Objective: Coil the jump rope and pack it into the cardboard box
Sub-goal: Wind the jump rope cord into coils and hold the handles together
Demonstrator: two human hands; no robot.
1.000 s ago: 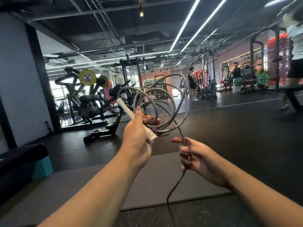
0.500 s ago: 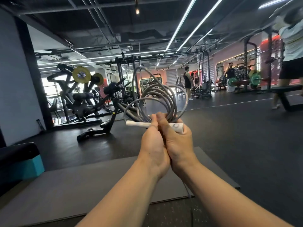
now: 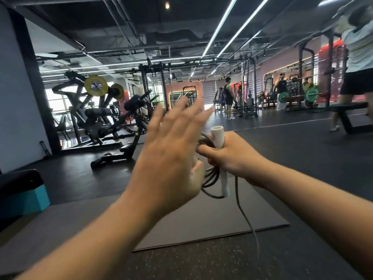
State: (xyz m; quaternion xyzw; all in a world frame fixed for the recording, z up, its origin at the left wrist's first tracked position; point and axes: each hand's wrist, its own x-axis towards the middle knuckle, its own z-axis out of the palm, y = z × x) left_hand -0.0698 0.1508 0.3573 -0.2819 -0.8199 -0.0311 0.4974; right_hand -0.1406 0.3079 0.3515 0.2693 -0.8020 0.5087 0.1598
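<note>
My right hand (image 3: 232,156) grips the white handle (image 3: 219,142) upright, together with the bunched grey coils of the jump rope (image 3: 211,178). One loose strand trails down over the dark floor mat (image 3: 201,229). My left hand (image 3: 171,158) is spread wide, blurred, in front of the coils, holding nothing.

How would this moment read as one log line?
left hand: open, empty | right hand: gripping coiled jump rope and handle | box: unseen
</note>
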